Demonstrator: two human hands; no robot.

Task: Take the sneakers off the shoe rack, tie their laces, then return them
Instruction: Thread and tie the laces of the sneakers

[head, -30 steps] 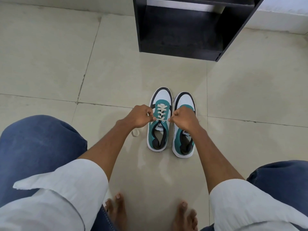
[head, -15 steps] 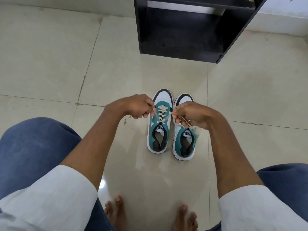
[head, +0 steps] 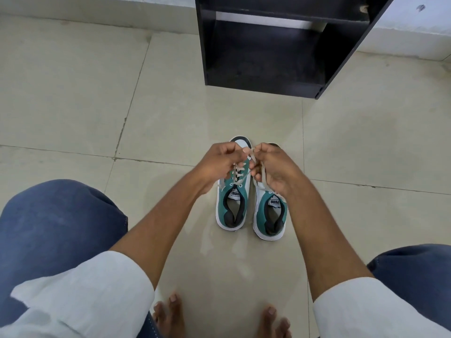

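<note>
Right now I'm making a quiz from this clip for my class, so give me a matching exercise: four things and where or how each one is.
Things:
1. shoe rack
2. left sneaker
3. right sneaker
4. bare feet

States:
A. partly under the right hand
B. at the bottom edge of the view
C. black, lowest shelf empty
D. laces pulled up between both hands

Pairs: 1-C, 2-D, 3-A, 4-B
</note>
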